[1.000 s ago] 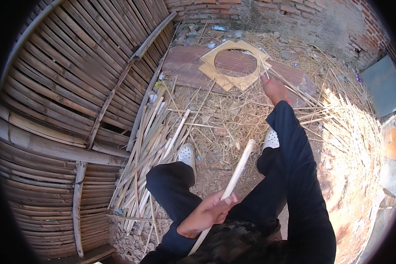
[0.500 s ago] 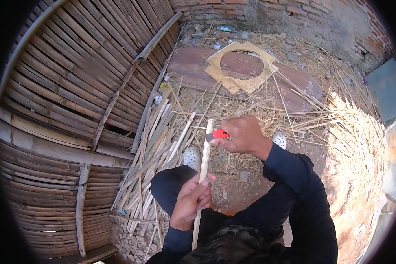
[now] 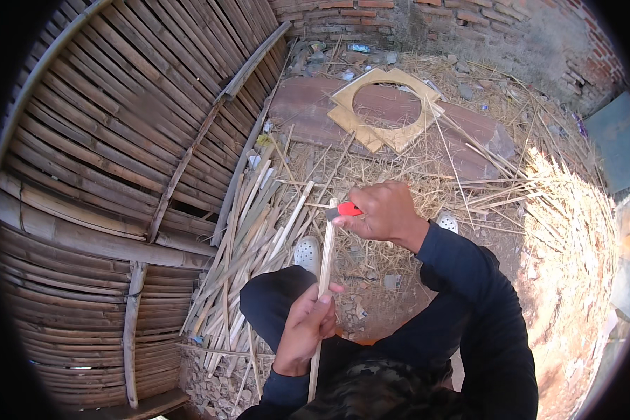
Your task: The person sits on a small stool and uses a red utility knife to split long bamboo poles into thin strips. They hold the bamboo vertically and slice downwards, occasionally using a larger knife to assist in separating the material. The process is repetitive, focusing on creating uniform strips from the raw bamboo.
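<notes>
Gripping a long, narrow, pale wood or bamboo strip (image 3: 326, 262) in a curled left hand (image 3: 306, 318), with thumb and fingers pinched round it partway down. Angled away from the body between dark-trousered legs (image 3: 276, 294), probably held low like that to keep the far end free and steady. Up at that far end, clutching a small red-handled knife (image 3: 347, 208) in a closed right hand (image 3: 388, 210), with the short grey blade set across the strip. Likely choked up close for control. Can't tell about right-thumb contact with the wood, tbh.

Off left on the ground, a messy heap of long pale split strips (image 3: 245, 252), maybe dumped there for easy left-hand reach. Farther out, a flat reddish-brown board (image 3: 297, 105), and on it, roughly mid-length between far and near edges, a tan angular panel with a big round hole (image 3: 385, 136). Loose dry straw (image 3: 399, 168) everywhere. Around all that: dark bamboo-slat wall (image 3: 84, 140) at left, worn brick wall (image 3: 462, 31) at the back, blue-grey sheet (image 3: 614, 140) out right.
</notes>
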`<move>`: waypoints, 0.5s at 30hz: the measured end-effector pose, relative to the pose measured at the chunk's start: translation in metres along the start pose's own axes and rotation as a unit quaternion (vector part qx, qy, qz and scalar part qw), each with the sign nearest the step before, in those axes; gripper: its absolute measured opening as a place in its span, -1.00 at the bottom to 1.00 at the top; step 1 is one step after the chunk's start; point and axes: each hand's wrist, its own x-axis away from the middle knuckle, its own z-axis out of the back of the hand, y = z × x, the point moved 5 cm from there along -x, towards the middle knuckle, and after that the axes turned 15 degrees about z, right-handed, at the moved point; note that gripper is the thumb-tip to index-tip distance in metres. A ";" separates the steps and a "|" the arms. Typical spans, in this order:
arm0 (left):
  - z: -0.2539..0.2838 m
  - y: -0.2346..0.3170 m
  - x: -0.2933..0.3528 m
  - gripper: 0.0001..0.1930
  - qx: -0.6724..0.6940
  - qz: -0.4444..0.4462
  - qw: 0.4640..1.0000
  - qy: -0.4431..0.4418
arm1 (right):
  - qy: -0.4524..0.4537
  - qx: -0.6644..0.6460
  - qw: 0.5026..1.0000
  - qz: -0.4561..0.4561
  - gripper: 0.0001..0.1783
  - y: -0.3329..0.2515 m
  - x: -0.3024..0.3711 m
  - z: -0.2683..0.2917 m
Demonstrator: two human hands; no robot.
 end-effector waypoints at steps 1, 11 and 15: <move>0.000 0.000 0.001 -0.76 -0.009 0.000 1.000 0.002 | 0.008 -0.006 1.000 0.024 -0.37 -0.006 0.000 0.001; 0.004 0.005 -0.016 -0.79 -0.004 -0.010 1.000 0.013 | 0.026 0.064 0.993 0.091 -0.29 0.041 -0.003 -0.022; -0.017 -0.032 0.030 -0.80 -0.025 0.098 0.988 -0.115 | -0.090 0.132 0.900 -0.405 -0.20 0.195 0.069 -0.008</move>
